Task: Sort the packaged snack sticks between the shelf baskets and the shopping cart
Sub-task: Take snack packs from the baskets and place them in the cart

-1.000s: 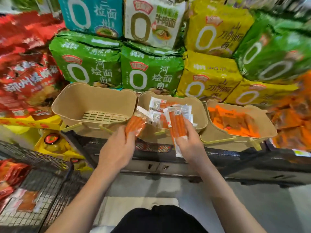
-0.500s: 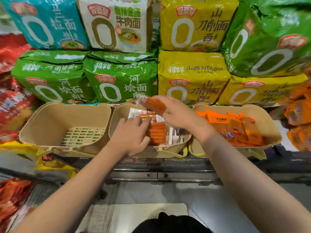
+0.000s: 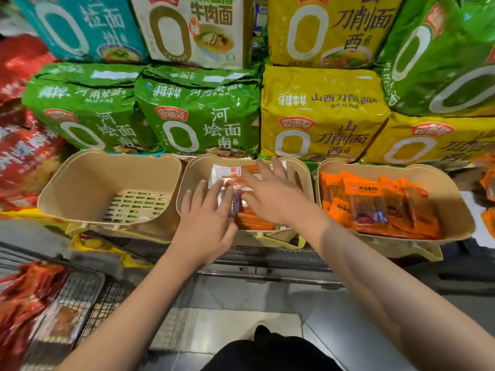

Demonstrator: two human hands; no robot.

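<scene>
Both hands over middle basket point(image 3: 300, 178). Left hand point(image 3: 206, 223) flat, fingers straight, resting on snack sticks point(image 3: 251, 222) at basket's front. Right hand point(image 3: 270, 194) spread flat, pressing packs deeper inside; neither grasping. Sticks directly beneath fingers, long axis running left-right across basket; hands equally near. Left of it, empty basket point(image 3: 80, 183); right of it, basket point(image 3: 452, 202) with orange packs point(image 3: 367, 202). Cart point(image 3: 80, 295) far below-left. Noodle bags point(image 3: 203, 116) behind. Nothing obstructing.
</scene>
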